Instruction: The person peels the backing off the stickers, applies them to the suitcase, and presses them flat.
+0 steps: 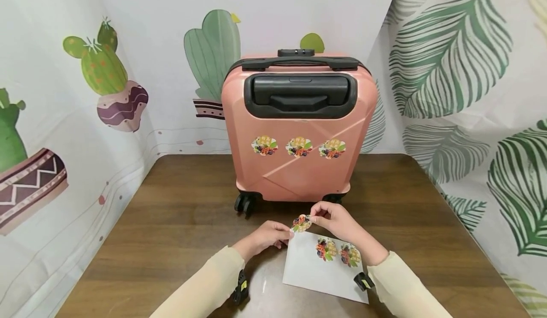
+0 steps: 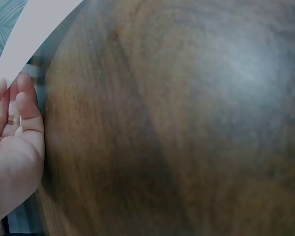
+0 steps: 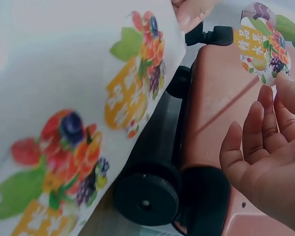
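My right hand (image 1: 337, 220) pinches a round fruit sticker (image 3: 265, 46) by its edge between thumb and fingertip. In the right wrist view this sticker hangs apart from the white sticker sheet (image 1: 314, 273). My left hand (image 1: 267, 236) holds that sheet by its far left corner, thumb on top, as the left wrist view also shows. Two more fruit stickers (image 1: 326, 249) lie on the sheet, near its far right side. Just beyond my hands stands a pink suitcase (image 1: 295, 180), upright, with a row of three matching stickers (image 1: 298, 147) across its front.
The suitcase's black wheels (image 1: 245, 204) rest on the brown wooden table (image 1: 179, 223). A black retracted handle (image 1: 301, 90) is set into its upper front. Behind the table hangs a cloth (image 1: 166, 61) printed with cacti and leaves.
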A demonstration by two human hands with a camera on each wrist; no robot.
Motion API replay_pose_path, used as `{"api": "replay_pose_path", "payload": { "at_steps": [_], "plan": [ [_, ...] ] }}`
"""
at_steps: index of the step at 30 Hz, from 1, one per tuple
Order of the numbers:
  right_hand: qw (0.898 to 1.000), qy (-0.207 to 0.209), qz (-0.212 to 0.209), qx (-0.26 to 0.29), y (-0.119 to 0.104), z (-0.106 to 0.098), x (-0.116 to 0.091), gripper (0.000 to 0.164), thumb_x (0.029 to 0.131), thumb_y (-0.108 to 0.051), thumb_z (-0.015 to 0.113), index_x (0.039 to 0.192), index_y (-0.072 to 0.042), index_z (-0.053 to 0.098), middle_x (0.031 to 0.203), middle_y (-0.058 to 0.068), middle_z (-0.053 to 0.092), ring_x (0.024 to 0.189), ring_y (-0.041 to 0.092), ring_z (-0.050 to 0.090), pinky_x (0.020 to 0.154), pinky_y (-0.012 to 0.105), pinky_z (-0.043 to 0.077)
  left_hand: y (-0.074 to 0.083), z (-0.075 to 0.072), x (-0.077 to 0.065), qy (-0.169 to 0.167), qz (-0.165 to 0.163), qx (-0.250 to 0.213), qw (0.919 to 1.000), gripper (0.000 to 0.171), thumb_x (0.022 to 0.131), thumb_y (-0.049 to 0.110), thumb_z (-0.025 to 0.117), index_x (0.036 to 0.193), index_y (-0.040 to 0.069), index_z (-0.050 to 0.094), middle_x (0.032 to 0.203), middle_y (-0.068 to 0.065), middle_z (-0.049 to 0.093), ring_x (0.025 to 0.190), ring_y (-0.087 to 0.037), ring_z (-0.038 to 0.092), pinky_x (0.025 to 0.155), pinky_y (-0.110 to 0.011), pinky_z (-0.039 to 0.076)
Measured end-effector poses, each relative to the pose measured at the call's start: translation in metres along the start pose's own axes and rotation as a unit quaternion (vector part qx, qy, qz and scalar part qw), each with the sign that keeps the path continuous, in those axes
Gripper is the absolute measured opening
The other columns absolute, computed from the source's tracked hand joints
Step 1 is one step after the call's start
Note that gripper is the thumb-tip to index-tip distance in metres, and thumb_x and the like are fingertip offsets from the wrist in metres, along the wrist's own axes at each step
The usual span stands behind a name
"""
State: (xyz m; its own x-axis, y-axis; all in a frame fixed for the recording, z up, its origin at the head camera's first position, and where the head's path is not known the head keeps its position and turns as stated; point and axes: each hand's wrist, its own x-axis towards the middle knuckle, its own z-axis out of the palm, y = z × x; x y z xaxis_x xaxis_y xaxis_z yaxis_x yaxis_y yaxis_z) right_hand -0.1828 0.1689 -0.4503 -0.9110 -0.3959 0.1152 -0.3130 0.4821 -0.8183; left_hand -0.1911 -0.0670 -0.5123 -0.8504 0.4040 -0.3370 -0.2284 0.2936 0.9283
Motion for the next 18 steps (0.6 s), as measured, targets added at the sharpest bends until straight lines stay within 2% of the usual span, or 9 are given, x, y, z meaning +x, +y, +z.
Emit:
{"api": "replay_pose_path", "payload": {
  "at_steps": [4, 8, 18],
  "plan": [
    [1.0, 0.016, -0.005, 0.0, -0.003, 0.003, 0.001, 0.005, 0.096, -0.008, 0.068, 0.094, -0.004, 0.067, 0.09, 0.008, 0.066, 0.077, 0.002, 0.053, 0.069, 0.023, 0.048, 0.002, 0.003, 0.0, -0.001, 0.007, 0.009, 0.9999, 0.023, 0.097, 0.011, 0.067, 0.107, -0.009, 0.073, 0.073, 0.005, 0.067, 0.072, -0.007, 0.061, 0.062, -0.021, 0.047],
    [1.0, 0.011, -0.014, 0.02, -0.007, 0.007, 0.002, 0.007, 0.097, -0.008, 0.068, 0.095, -0.002, 0.066, 0.087, 0.009, 0.064, 0.074, 0.003, 0.05, 0.067, 0.022, 0.045, 0.0, 0.003, 0.0, -0.002, 0.011, 0.014, 0.9998, 0.021, 0.097, 0.011, 0.067, 0.101, -0.01, 0.072, 0.072, 0.006, 0.065, 0.071, -0.007, 0.06, 0.062, -0.021, 0.047],
    [0.999, 0.014, -0.02, 0.031, -0.017, 0.016, 0.01, 0.007, 0.097, -0.008, 0.068, 0.095, -0.001, 0.067, 0.086, 0.01, 0.064, 0.071, 0.003, 0.048, 0.065, 0.021, 0.043, -0.002, 0.001, -0.001, 0.004, 0.019, 0.011, 0.9997, 0.023, 0.096, 0.01, 0.068, 0.102, -0.011, 0.072, 0.073, 0.006, 0.066, 0.071, -0.006, 0.059, 0.062, -0.02, 0.046]
  ]
}}
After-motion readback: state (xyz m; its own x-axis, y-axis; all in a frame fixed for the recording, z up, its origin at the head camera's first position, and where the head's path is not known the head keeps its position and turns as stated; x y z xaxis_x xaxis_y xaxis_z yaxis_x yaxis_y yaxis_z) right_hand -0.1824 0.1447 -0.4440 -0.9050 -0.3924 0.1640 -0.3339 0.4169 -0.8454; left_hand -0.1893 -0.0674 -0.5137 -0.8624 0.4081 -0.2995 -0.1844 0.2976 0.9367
